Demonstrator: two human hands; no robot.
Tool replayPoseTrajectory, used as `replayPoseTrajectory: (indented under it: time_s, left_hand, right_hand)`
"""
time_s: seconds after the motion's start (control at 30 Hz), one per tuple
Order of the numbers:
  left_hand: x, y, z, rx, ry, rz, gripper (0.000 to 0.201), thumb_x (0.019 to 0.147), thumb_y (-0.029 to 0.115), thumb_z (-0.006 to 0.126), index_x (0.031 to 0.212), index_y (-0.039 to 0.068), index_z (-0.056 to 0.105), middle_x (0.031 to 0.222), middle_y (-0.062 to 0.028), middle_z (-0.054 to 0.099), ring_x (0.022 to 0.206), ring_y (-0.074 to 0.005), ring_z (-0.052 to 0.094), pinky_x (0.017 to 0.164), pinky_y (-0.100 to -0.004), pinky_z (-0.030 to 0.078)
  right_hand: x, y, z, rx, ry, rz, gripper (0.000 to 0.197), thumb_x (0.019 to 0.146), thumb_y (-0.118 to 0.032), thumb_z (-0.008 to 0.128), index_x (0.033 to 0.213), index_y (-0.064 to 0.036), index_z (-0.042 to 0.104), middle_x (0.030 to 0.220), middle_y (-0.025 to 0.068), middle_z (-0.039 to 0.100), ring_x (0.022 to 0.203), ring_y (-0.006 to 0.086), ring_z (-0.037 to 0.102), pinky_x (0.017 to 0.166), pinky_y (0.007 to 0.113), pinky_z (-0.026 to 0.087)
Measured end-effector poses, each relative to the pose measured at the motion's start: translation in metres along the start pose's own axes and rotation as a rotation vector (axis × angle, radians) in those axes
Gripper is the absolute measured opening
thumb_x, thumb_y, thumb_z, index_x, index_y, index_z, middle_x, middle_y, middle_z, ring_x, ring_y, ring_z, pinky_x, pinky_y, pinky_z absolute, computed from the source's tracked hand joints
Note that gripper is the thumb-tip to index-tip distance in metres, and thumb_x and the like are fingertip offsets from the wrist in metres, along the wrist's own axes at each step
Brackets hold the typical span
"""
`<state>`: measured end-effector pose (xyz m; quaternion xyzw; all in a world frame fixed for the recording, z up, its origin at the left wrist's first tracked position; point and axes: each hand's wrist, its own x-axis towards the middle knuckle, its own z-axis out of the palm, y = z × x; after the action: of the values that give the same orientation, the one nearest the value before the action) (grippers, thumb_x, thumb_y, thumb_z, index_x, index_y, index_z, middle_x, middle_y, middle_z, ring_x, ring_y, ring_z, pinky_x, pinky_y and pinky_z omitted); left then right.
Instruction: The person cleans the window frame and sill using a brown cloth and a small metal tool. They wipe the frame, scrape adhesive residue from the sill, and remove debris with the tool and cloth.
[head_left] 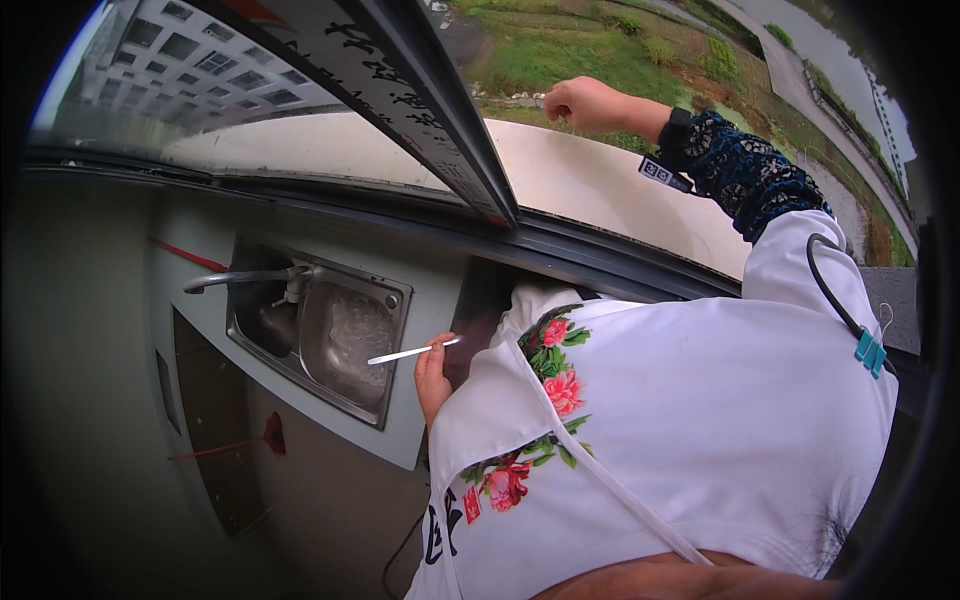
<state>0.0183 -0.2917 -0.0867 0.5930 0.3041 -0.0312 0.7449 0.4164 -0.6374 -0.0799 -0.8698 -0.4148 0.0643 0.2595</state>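
Note:
My left hand (434,380) is closed around a thin white stick (405,353), beside the counter edge by the sink. One end of the stick points over the right basin; its exact kind is unclear. Through the window opening reaches my right arm, in a dark patterned sleeve cover (755,172). My right hand (588,105) is curled into a fist above the pale outer ledge (600,180). Its inner side is hidden, so I cannot tell whether it holds anything. A black strap with a small tag sits at that wrist.
A steel double sink (395,335) with water in one basin and a curved faucet (240,278) is set in the pale counter (432,335). A dark window frame (440,105) crosses left of my right arm. A black cable with a teal clip (870,353) runs along my white garment.

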Motion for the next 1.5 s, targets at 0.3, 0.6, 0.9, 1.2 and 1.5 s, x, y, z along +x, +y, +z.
replayPoseTrajectory:
  time_s: [0.3, 0.6, 0.9, 1.2, 1.5]
  left_hand:
    - [0.005, -0.002, 0.004, -0.013, -0.022, 0.004, 0.030, 0.105, 0.021, 0.050, 0.114, 0.000, 0.070, 0.110, -0.0054, 0.069, 0.104, -0.0134, 0.060, 0.096, -0.0280, 0.045]
    - [0.004, 0.005, 0.010, 0.096, -0.035, 0.052, 0.030, 0.106, 0.020, 0.051, 0.113, -0.002, 0.069, 0.111, -0.0065, 0.069, 0.107, -0.0140, 0.061, 0.098, -0.0288, 0.045]
    - [0.005, 0.016, 0.024, 0.126, -0.128, 0.102, 0.029, 0.107, 0.020, 0.052, 0.111, -0.001, 0.071, 0.111, -0.0047, 0.070, 0.107, -0.0128, 0.061, 0.098, -0.0266, 0.045]
    - [0.014, 0.002, 0.002, 0.171, -0.201, 0.081, 0.029, 0.107, 0.019, 0.050, 0.112, -0.002, 0.069, 0.112, -0.0050, 0.069, 0.107, -0.0125, 0.061, 0.098, -0.0273, 0.045]
    - [0.017, 0.033, 0.006, 0.162, -0.344, 0.068, 0.028, 0.106, 0.019, 0.051, 0.109, -0.002, 0.070, 0.116, -0.0068, 0.070, 0.108, -0.0135, 0.061, 0.099, -0.0278, 0.046]
  right_hand:
    - [-0.037, -0.114, 0.020, 0.012, -0.090, 0.095, 0.027, 0.084, -0.011, 0.065, 0.110, -0.0060, 0.067, 0.107, 0.0146, 0.068, 0.102, 0.0334, 0.064, 0.088, 0.043, 0.051]
    - [0.008, -0.182, -0.049, 1.445, 0.060, -0.241, 0.066, 0.092, -0.030, 0.071, 0.145, 0.0020, 0.048, 0.134, 0.0104, 0.062, 0.124, 0.0173, 0.057, 0.109, 0.032, 0.042]
    - [0.014, -0.213, -0.048, 0.797, 0.366, -0.176, 0.043, 0.091, 0.001, 0.071, 0.131, -0.0009, 0.058, 0.126, 0.0056, 0.065, 0.116, 0.0128, 0.061, 0.102, 0.032, 0.049]
    - [-0.090, -0.203, -0.056, 0.915, 0.482, 0.059, 0.043, 0.085, 0.005, 0.063, 0.128, 0.0012, 0.058, 0.123, 0.0110, 0.061, 0.114, 0.0202, 0.059, 0.100, 0.036, 0.047]
    - [-0.256, -0.204, -0.058, 0.676, 1.103, 0.288, 0.057, 0.092, 0.001, 0.066, 0.144, 0.0033, 0.044, 0.124, 0.0160, 0.062, 0.118, 0.0253, 0.059, 0.108, 0.037, 0.042]
